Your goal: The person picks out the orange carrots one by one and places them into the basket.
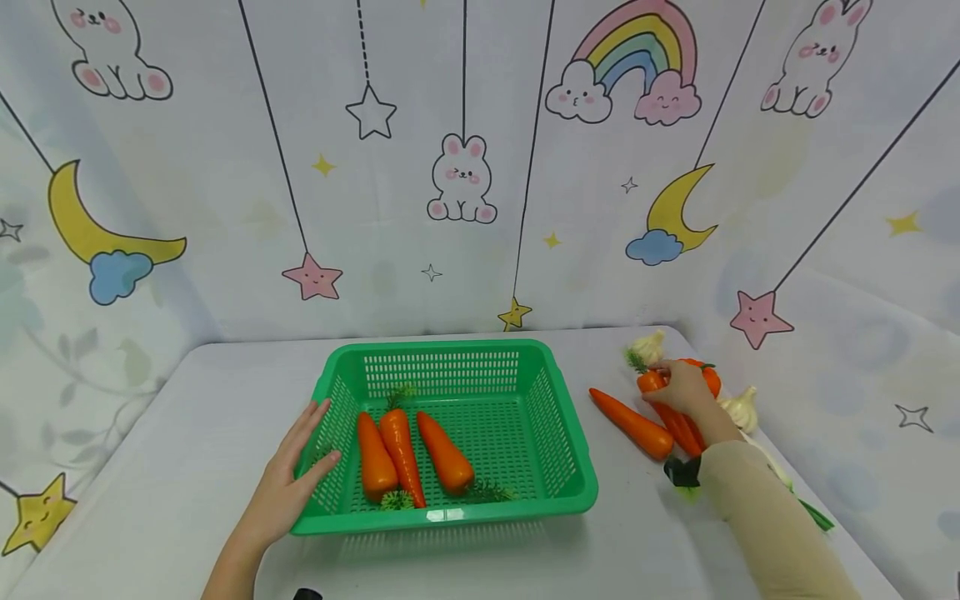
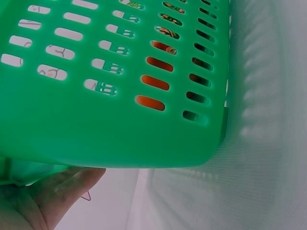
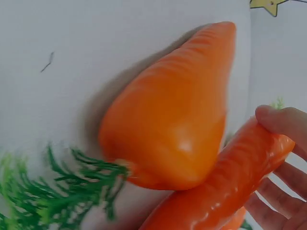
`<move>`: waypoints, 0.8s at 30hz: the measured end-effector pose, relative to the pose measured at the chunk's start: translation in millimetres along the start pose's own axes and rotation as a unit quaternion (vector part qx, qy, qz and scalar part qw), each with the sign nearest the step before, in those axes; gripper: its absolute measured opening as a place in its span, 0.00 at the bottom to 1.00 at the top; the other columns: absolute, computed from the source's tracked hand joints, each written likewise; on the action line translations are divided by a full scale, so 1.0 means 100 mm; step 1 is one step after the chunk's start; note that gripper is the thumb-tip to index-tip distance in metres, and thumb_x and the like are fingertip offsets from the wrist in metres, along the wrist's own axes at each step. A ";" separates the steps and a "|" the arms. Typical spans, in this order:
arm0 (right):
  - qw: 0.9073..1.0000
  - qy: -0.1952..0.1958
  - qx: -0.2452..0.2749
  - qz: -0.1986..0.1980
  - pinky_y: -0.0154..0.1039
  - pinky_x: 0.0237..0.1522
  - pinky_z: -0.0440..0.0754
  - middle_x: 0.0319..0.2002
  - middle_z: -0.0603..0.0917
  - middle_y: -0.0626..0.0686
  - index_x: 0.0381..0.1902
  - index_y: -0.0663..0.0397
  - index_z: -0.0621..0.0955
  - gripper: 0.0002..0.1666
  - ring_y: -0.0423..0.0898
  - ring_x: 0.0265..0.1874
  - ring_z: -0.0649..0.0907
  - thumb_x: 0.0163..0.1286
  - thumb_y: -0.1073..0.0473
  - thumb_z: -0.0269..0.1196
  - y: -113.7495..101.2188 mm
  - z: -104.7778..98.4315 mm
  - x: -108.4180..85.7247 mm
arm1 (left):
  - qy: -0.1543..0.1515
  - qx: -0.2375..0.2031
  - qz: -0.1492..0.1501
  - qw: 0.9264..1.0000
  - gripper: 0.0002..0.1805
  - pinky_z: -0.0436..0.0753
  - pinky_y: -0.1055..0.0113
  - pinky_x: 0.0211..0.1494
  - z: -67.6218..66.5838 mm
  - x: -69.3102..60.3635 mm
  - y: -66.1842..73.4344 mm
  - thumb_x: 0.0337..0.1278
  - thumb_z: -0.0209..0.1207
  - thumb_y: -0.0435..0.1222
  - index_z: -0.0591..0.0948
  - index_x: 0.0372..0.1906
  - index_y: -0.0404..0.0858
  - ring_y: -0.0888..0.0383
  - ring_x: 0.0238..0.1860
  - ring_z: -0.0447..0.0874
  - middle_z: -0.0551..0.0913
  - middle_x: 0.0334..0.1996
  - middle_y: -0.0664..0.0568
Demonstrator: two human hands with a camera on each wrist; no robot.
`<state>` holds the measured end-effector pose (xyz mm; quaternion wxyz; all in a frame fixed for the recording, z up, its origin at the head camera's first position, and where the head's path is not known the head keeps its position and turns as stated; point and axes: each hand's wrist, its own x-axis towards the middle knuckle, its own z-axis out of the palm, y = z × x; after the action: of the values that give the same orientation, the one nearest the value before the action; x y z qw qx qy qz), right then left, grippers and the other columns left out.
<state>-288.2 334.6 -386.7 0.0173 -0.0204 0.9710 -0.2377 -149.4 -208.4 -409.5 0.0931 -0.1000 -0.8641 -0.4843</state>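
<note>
Printed white backdrop (image 1: 390,217) with moons, stars, bunnies; smooth white tabletop (image 1: 195,433) below. Your left hand (image 1: 288,483) rests at left rim of slatted green plastic basket (image 1: 442,347), fingers straight, thumb spread wide. Three smooth, tapered carrots (image 1: 444,457) lie inside. Right of basket, your right hand (image 1: 682,392) pinches glossy ridged carrot (image 3: 230,172) near leafy end; that end points away from you, long axis slanting back toward your sleeve (image 1: 757,508). Loose carrot (image 1: 633,425) beside it, tip away; bulbous garlic (image 1: 648,347) beyond.
</note>
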 end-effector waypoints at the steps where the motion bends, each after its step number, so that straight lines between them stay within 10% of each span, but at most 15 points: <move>1: 1.000 0.001 0.002 -0.002 0.54 0.48 0.74 0.52 0.71 0.72 0.57 0.69 0.71 0.34 0.62 0.45 0.73 0.55 0.59 0.67 -0.03 -0.02 0.00 | 0.000 0.000 0.000 1.000 0.34 0.50 0.26 0.52 0.00 0.00 0.00 0.62 0.53 0.41 0.55 0.71 0.50 0.35 0.68 0.43 0.46 0.71 0.42; 24: 0.997 0.025 0.029 -0.060 0.42 0.35 0.82 0.53 0.72 0.68 0.59 0.65 0.71 0.34 0.60 0.43 0.77 0.58 0.54 0.66 -0.70 -0.34 0.04 | -0.001 0.004 -0.003 1.000 0.34 0.50 0.26 0.52 0.00 0.00 0.00 0.62 0.53 0.40 0.54 0.71 0.50 0.35 0.67 0.43 0.46 0.71 0.41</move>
<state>-291.7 288.1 -324.6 -0.0206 -0.0720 0.9608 -0.2670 -149.5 -208.6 -409.4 0.0914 -0.0977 -0.8667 -0.4806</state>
